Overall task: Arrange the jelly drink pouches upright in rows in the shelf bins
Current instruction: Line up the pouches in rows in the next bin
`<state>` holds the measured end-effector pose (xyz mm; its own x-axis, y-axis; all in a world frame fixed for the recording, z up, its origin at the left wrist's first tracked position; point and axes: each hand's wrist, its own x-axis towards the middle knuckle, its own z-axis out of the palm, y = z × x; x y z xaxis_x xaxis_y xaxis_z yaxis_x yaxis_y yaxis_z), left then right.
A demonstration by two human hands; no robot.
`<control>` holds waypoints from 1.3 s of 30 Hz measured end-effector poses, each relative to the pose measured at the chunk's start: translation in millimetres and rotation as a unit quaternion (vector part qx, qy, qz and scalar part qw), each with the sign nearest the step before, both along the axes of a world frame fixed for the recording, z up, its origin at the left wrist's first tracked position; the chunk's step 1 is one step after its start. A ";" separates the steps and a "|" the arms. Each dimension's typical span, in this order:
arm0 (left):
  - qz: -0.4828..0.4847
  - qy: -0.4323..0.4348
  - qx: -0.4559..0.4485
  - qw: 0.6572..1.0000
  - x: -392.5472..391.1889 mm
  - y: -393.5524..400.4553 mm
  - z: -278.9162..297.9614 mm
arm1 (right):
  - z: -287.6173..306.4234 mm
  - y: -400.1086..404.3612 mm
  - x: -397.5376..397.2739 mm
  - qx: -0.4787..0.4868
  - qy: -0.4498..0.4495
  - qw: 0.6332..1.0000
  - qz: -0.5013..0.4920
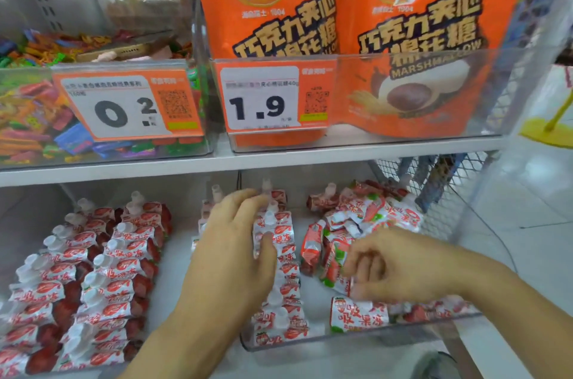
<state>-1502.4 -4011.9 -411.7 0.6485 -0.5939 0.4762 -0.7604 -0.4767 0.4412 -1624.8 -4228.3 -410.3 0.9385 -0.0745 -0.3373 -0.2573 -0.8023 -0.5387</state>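
On the lower shelf, 2 clear bins hold the jelly drink pouches. Left bin (37,211): 2 tidy rows of pouches (102,273) already standing, white caps up. Right bin (356,340): 1 upright row (283,279) runs front to back, and a loose heap (366,217) of tumbled pouches lies beside it toward the back right, with 1 pouch lying flat (359,315) at the front wall.

The left hand (231,254) lies over the upright row, fingers nearly straight, thumb against a pouch face; it seems to steady the row rather than clasp anything. The right hand (400,267) is curled low over the heap's near edge, fingertips pinching what looks like a pouch (336,278), though blur hides the exact hold.

These pouches look light, soft and glossy, so they will likely slump and slide; the stiff cap and neck, or the top seam, is probably the surest place to take hold, with the flat bottom set down first. A row may topple like dominoes unless braced.

Above, the shelf board (279,158) overhangs and limits lifting room. Over it stand orange Ovaltine marshmallow bags (279,22), a bin of mixed coloured sweets (28,127) and 2 price tags (130,105). A wire mesh panel (412,186) closes the right side.
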 end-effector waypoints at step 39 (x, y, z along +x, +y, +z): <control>-0.143 0.145 0.079 0.976 -40.4 -28.2 -17.3 | 9.4 -30.9 -29.3 -0.051 -0.221 0.963 -0.145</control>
